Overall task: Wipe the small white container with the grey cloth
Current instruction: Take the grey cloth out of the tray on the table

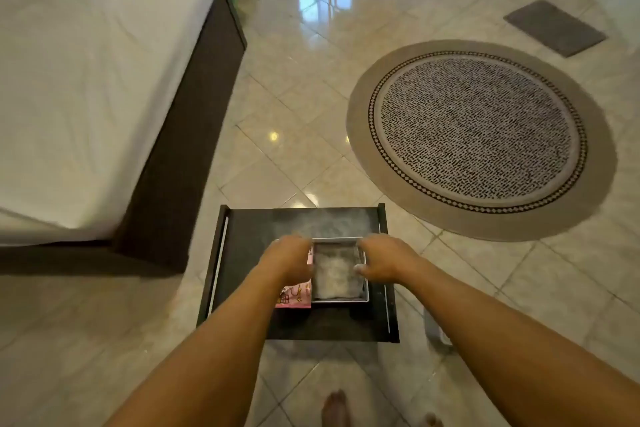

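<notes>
Both hands down on the container (339, 298), on the dark table (249, 246) near the bed (86, 80). Left hand (289, 258) clasping its left wall, right hand (381, 262) clasping the right. Grey cloth (335, 276) lying inside. Pink packet (294, 296) touching the left side.

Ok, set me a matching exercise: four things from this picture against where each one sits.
Things:
1. small white container
2. round rug
3. pink item
4. bed

Places:
A. on the floor, far right of the dark table
B. along the left edge of the view
C. on the dark table, between both hands
D. under the left forearm, beside the container

Pairs: 1-C, 2-A, 3-D, 4-B
</notes>
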